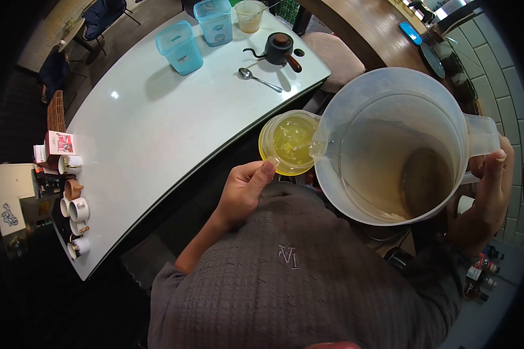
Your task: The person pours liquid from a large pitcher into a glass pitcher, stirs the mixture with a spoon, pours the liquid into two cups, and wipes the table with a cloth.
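Note:
My left hand (245, 189) is closed on the rim of a small clear cup (266, 152) with a yellow edge. Yellow-green liquid (292, 139) with bubbles fills part of it. Over on the right, my right hand (488, 192) grips the handle of a large translucent plastic pitcher (355, 99), which is tilted to the left. Its spout (318, 145) sits over the cup's edge, and a thin stream seems to run from it into the cup. A little cloudy liquid shows inside the pitcher. Some of my right fingers are hidden behind the handle.
A white counter (140, 139) curves ahead of me. On it stand two blue plastic containers (180, 49) (214, 23), a glass cup (250, 17), a black kettle (278, 47) with a wooden handle, and a spoon (259, 79). Several mugs (78, 208) line the left end. Bottles (483, 270) are at lower right.

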Demonstrator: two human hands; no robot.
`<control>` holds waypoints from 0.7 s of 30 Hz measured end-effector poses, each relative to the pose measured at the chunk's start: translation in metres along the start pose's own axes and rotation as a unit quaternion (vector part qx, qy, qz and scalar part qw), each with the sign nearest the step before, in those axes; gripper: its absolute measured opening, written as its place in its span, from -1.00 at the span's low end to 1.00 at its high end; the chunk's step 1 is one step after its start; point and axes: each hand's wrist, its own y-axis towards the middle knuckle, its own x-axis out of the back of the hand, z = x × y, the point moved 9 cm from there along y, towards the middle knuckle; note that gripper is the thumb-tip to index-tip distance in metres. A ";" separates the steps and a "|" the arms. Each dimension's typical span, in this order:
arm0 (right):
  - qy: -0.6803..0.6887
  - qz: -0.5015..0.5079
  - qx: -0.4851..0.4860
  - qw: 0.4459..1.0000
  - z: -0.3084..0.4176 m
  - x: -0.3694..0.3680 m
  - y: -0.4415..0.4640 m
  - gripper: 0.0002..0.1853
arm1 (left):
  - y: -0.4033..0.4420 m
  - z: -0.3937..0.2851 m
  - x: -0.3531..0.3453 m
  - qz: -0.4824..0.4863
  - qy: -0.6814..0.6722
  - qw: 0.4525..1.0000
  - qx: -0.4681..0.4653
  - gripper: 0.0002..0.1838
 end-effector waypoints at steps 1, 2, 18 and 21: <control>-0.001 0.000 -0.001 1.000 -0.001 0.000 0.000 -0.33 | 0.000 -0.001 0.000 0.001 -0.002 1.000 -0.003 -0.56; -0.002 0.000 -0.001 1.000 -0.001 0.000 -0.001 -0.33 | 0.000 -0.001 0.001 0.001 -0.002 1.000 -0.003 -0.56; -0.024 -0.066 -0.004 0.998 0.009 -0.001 -0.004 -0.33 | -0.004 -0.006 0.009 0.016 0.025 0.999 0.024 -0.53; -0.017 -0.030 0.016 0.999 0.017 -0.007 0.000 -0.33 | -0.005 -0.009 0.010 0.012 0.032 0.999 0.028 -0.53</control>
